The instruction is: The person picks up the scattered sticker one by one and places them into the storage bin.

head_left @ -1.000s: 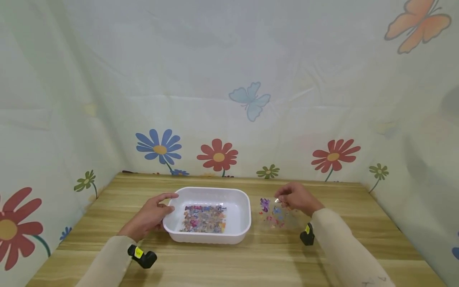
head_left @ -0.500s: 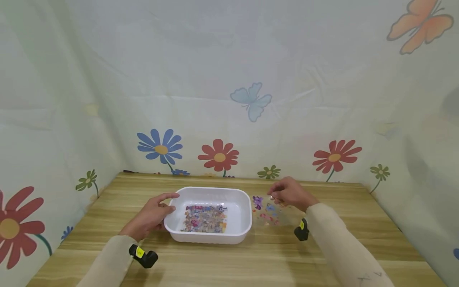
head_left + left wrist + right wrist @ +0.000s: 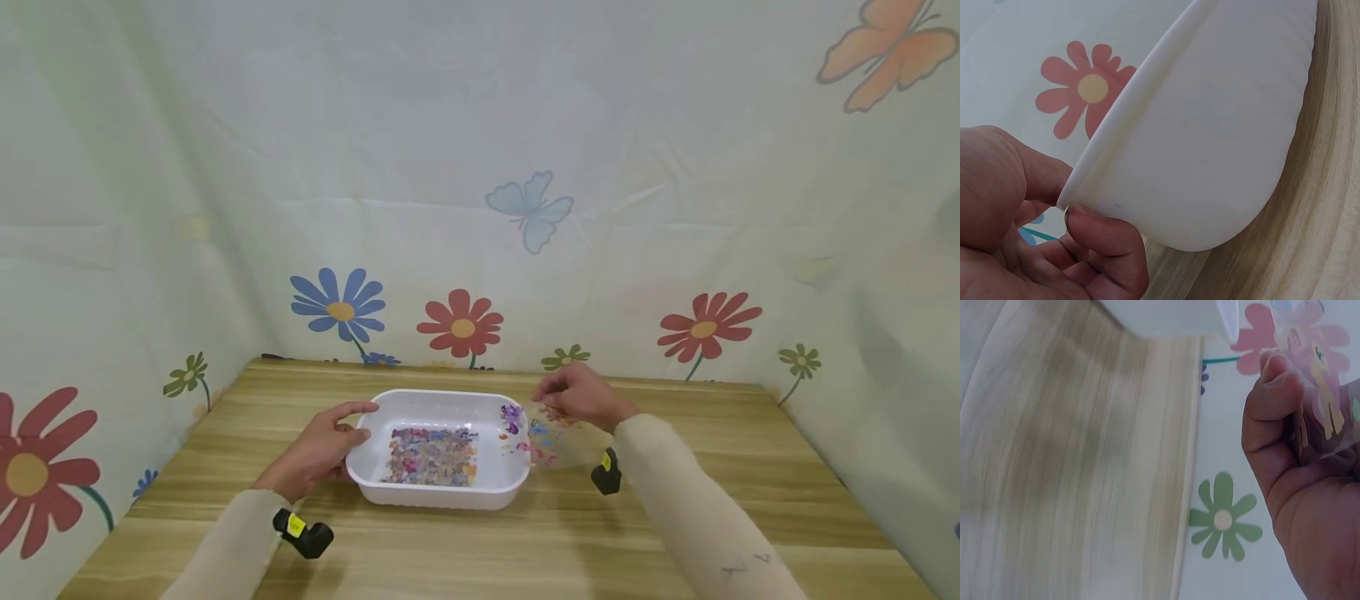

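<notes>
A white plastic tub with a rounded rim stands on the wooden table. At its left end my left hand grips the rim; in the left wrist view fingers curl against the outer wall. Inside the tub lies a stack of colourful printed sheets. My right hand pinches a clear sticker sheet with purple, blue and pink cartoon figures. That sheet overlaps the tub's right rim in the head view. In the right wrist view the clear sheet hangs across the curled fingers.
The wood-grain table runs back to a pale curtain printed with flowers and butterflies. Curtain also closes in both sides. A black wrist camera is strapped on the left sleeve, another on the right.
My right hand has moved left with the clear sticker sheet, from the table right of the tub to over its right rim. The left hand keeps its grip on the tub.
</notes>
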The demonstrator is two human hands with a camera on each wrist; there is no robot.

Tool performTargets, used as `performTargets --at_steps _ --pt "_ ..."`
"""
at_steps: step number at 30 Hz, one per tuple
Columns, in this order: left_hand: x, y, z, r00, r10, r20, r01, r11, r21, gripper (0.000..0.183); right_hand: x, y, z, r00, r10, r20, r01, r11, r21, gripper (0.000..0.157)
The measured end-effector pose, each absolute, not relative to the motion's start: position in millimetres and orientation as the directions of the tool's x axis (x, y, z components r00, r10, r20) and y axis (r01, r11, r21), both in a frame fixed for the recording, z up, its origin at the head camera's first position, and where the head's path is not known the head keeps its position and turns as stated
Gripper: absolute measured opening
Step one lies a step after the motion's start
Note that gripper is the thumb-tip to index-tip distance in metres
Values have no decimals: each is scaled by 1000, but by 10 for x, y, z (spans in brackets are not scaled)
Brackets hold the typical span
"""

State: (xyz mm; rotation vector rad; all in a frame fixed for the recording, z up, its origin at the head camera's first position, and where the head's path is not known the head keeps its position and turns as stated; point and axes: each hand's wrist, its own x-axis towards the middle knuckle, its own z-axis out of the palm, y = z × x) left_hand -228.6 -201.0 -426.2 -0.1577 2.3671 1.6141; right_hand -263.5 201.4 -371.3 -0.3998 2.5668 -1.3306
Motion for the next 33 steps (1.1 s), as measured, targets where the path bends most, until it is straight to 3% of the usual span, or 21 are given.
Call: performTargets --at_steps 9,33 --pt "-2285 -2012 -4262 -958 64 -279 -238 365 900 49 -2680 1794 -3697 -926 -373 -51 -198 598 -777 17" --pt "-2274 -2007 -4247 -957 66 -283 -241 362 900 49 -2743 1346 -3654 -902 -423 -93 -197 592 -782 22"
